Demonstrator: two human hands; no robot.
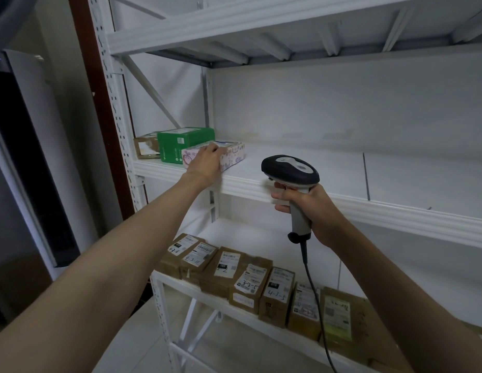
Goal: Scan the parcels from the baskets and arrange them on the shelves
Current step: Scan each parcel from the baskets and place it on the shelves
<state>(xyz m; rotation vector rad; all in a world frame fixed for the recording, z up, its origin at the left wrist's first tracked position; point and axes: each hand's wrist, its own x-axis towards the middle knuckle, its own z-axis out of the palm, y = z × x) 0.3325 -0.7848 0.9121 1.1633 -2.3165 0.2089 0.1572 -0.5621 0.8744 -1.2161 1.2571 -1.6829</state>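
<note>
Both forearms reach toward the white shelf (288, 189). Left hand (204, 162) grips the pink patterned parcel (231, 154) beside a green box (180, 144); right hand (307, 208) curls around the scanner (291, 170). Below, brown parcels (234, 275) bear handwritten "4-3-11" and "4-3-5".

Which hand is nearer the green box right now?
Left. The left hand rests on the pink parcel beside the green box; the right hand holds the scanner farther right.

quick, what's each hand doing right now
Left hand: fingers rest on the pink patterned box on the white metal shelf; grip unclear.
Right hand: holds the black and grey barcode scanner.
</note>
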